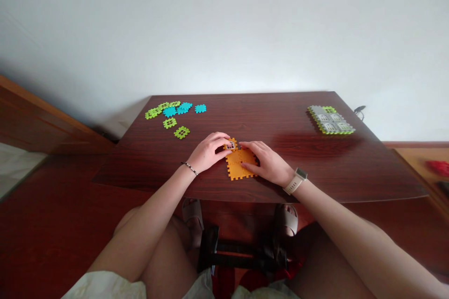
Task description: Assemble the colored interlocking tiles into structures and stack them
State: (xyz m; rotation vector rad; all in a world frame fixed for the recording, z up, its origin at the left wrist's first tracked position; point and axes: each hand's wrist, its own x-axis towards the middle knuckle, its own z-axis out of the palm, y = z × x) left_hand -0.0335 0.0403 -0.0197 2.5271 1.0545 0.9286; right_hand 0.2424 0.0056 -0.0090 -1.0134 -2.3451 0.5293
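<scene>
Near the front middle of the table lies a square panel of joined orange puzzle tiles (235,171) with toothed edges. My left hand (210,150) has its thumb and fingers closed on an orange window tile (232,146) with a white lattice, at the panel's far left edge. Whether its teeth are locked into the panel cannot be made out. My right hand (268,161) grips the panel from the right, its thumb lying on top and its fingers at the far edge. A bracelet circles my left wrist, a watch (296,181) my right.
Loose green window tiles (181,132) and blue tiles (200,109) lie at the table's back left. A flat grey and green window panel (329,120) rests at the back right. The wall (238,28) stands behind the table (266,112), whose front edge is close to my knees.
</scene>
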